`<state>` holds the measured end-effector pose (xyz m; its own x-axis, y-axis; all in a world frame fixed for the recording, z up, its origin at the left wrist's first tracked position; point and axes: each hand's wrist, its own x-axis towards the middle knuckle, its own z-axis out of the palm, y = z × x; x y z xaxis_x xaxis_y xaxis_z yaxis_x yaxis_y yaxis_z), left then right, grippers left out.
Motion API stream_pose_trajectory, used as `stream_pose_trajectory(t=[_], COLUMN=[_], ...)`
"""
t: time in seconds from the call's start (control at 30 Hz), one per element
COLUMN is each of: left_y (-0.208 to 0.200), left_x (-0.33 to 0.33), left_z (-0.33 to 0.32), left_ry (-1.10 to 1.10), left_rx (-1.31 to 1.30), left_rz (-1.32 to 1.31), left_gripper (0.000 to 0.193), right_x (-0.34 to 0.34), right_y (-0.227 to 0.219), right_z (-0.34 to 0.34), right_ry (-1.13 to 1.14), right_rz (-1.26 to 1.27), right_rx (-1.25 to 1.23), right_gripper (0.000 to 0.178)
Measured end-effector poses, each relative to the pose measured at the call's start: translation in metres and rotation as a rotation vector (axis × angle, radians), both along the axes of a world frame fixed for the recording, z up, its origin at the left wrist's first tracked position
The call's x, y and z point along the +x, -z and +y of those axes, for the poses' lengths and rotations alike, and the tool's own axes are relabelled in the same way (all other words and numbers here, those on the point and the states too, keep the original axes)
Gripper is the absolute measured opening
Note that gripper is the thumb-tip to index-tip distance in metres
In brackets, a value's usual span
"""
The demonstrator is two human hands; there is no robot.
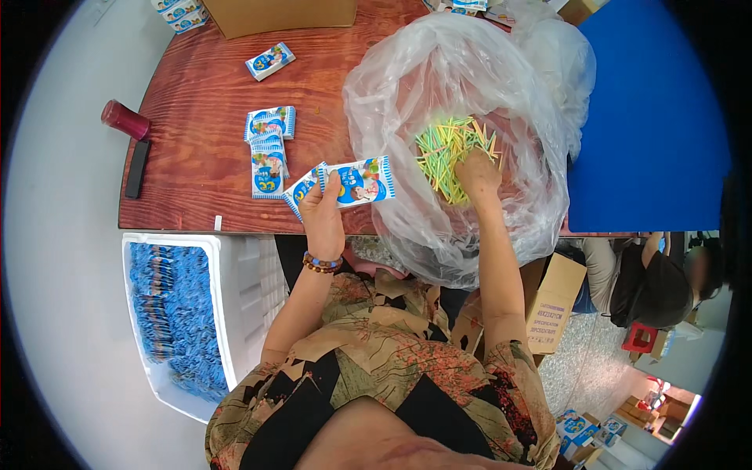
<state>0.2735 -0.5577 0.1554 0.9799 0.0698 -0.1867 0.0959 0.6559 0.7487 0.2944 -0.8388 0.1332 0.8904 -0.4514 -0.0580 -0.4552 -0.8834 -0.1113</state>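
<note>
My left hand (323,219) is closed around small blue-and-white printed packets (365,182), fanned out at the table's front edge. Two of them show, one overlapping the other. To the right, my right hand (478,176) reaches down into a heap of thin pastel sticks (441,157), yellow, green and pinkish. Its fingertips are hidden among the sticks, so their grip does not show. The heap lies inside a large, clear plastic bag (407,74) whose mouth is spread wide. Left of my left hand, several matching packets (268,168) lie in an overlapping row.
Another packet (270,61) lies farther back, near a cardboard box (282,16). A red cylinder (125,120) and black bar (137,169) sit at the left edge. Below stands a white foam box (219,305) full of blue packets. A seated person (654,286) is at right.
</note>
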Motion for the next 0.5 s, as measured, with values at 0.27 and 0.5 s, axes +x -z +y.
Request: stream_pose_trajectory(t=[0.27, 0.5], left_y=[0.006, -0.002], left_x=[0.005, 0.003], left_z=[0.003, -0.010], left_ry=[0.026, 0.031], left_rx=[-0.004, 0.019], left_rz=[-0.046, -0.050], left_gripper=[0.013, 0.015], right_x=[-0.006, -0.015], right_y=[0.032, 0.018], right_z=[-0.034, -0.022], right_ry=[-0.199, -0.156], right_rz=[-0.109, -0.205], right_rx=[0.043, 0.116], right_gripper=[0.032, 0.027])
